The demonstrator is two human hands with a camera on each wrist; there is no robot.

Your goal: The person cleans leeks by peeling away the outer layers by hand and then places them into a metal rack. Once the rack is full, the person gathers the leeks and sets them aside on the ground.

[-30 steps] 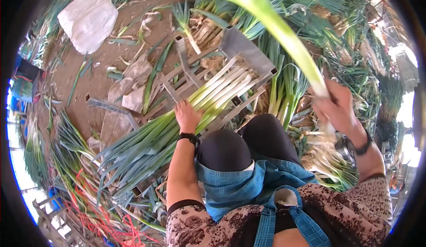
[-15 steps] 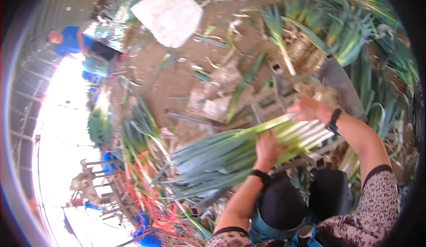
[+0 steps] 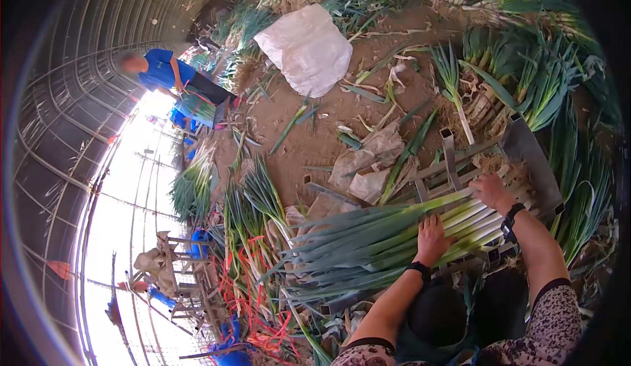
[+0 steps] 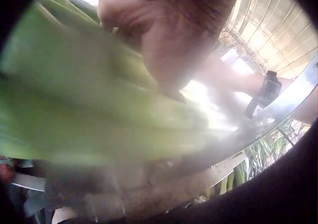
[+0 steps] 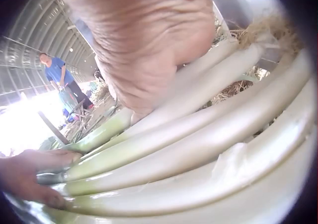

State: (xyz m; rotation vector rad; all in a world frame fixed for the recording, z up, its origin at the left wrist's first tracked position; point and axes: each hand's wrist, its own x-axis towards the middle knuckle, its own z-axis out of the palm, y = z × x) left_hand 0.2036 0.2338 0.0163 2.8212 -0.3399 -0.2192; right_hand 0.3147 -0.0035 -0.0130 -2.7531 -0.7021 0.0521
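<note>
A row of leeks (image 3: 368, 238) lies in a metal frame (image 3: 536, 162), with green leaves to the left and white stalks and roots to the right. On the middle of the row rests my left hand (image 3: 432, 240), fingers spread and fairly straight; it also shows at the left edge of the right wrist view. My right hand (image 3: 491, 192) holds the farthest leek (image 5: 107, 129) by its white stalk, close to the root end. Its fingertips are hidden behind the hand in the right wrist view. The left wrist view is blurred, with leek leaves (image 4: 74, 94) below the hand.
A white sack (image 3: 309, 50) lies on the dirt floor. Leek piles (image 3: 552, 70) stand at the far right, and red strings (image 3: 263, 300) tangle at the lower left. A person in blue (image 3: 167, 70) stands at the back left, holding a bundle.
My right hand has brought a leek down from the right onto the far side of the row. My left hand has stayed on the row. The head view has turned left.
</note>
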